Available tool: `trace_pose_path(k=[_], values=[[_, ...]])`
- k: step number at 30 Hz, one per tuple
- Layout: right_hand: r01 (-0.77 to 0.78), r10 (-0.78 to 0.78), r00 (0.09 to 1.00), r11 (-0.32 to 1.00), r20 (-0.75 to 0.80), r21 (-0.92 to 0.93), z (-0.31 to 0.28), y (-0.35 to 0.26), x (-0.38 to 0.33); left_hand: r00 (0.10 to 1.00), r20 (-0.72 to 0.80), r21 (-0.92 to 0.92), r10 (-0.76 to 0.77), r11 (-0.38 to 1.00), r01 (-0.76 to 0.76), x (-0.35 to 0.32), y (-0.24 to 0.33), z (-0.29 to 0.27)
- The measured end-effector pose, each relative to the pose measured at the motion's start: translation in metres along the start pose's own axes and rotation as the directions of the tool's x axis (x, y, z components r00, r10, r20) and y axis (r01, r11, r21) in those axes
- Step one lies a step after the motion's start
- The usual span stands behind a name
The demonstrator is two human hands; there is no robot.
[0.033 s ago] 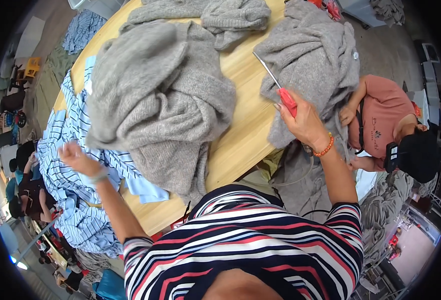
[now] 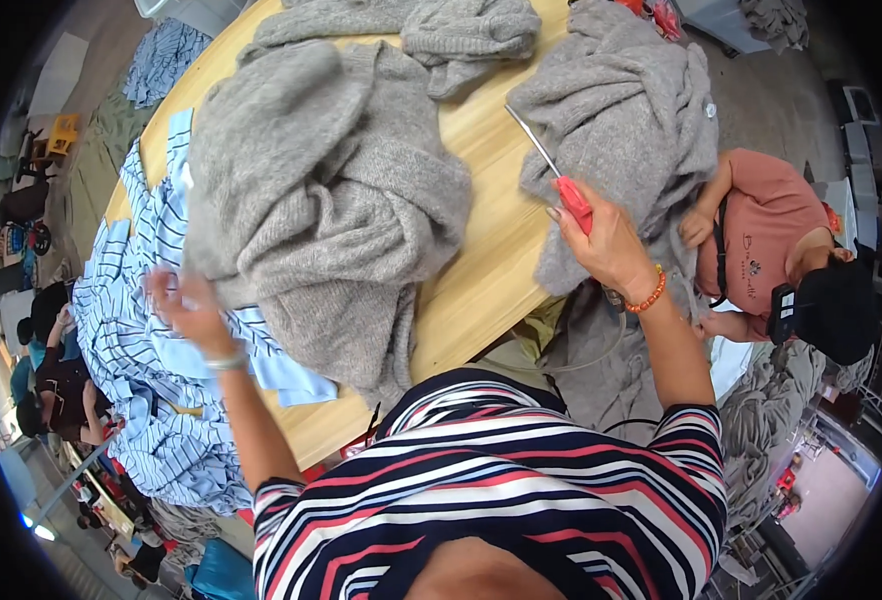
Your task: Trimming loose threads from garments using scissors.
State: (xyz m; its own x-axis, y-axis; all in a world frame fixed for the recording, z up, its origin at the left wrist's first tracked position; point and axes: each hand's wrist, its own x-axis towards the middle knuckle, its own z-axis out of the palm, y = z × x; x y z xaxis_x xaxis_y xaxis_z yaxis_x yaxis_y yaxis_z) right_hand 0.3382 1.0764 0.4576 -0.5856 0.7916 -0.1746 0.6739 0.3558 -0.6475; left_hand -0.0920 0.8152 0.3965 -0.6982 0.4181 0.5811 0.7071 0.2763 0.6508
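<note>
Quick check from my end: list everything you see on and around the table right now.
Knit garments: three heaps, grey, across the table.
Striped cloth: one pile, blue and white, table's left edge.
Table: one, pale wood.
Scissors: one pair, red-handled, over the right heap.
Co-worker: one, pink top, right of the table.
Left hand: blurred, at the middle heap's edge.
Right hand: gripping the scissors, orange bead bracelet.

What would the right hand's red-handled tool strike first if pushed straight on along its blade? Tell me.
The right hand points the red-handled tool up-left over bare wooden table; it would likely meet the upper grey sweater, though depth is unclear.
</note>
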Motion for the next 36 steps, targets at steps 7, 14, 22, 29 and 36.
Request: trace_pose_path(k=[7, 14, 22, 29, 36], values=[[0.005, -0.005, 1.000, 1.000, 0.007, 0.013, 0.006, -0.012, -0.001, 0.358, 0.787, 0.005, 0.503, 0.575, -0.818, -0.114, 0.141, 0.124], [0.006, -0.004, 0.998, 1.000, -0.059, 0.031, 0.003, -0.011, -0.006, 0.888, 0.382, -0.364, -0.254, 0.842, 0.398, 0.017, 0.084, 0.061], [0.049, -0.051, 0.993, 0.999, 0.104, 0.016, 0.028, -0.043, 0.008, 0.552, 0.401, 0.038, -0.731, 0.615, 0.788, -0.174, -0.074, -0.067], [0.137, -0.124, 0.968, 0.990, 0.217, -0.045, 0.047, -0.065, 0.013, 0.778, 0.415, 0.074, -0.472, 0.870, 0.488, -0.106, 0.058, -0.036], [0.238, -0.215, 0.945, 0.969, 0.248, -0.068, 0.053, -0.089, 0.002, 0.853, 0.510, -0.016, 0.109, 0.993, -0.118, -0.065, 0.085, 0.014]])
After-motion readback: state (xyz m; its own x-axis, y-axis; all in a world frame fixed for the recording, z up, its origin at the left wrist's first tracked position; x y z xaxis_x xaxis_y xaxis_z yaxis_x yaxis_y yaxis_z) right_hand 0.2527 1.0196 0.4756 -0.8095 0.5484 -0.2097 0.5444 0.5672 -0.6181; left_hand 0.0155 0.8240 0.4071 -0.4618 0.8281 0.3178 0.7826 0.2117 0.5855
